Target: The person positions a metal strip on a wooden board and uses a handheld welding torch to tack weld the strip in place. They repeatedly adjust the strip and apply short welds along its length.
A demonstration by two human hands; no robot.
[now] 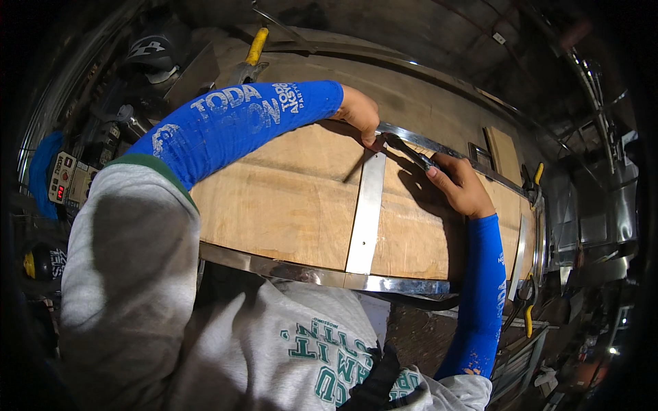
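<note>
A shiny metal strip (367, 212) crosses a wooden board (288, 212) between the near and far rails of a polished metal frame. At the strip's far end, my left hand (362, 118) bends its fingers down onto the joint with the far rail. Its fingers are closed together; whether something small is between them is hidden. My right hand (463, 186) grips a slim black tool (411, 152) that looks like a welding torch. The tool's head reaches the same joint, close beside my left fingertips. A thin dark line runs over the board left of the strip.
A yellow-handled clamp (256, 48) sits at the far left, and more yellow-handled clamps (528, 320) hold the right end. A control box with a red display (63, 179) stands at left, near a dark helmet (152, 58). A wood block (502, 154) lies behind the far rail.
</note>
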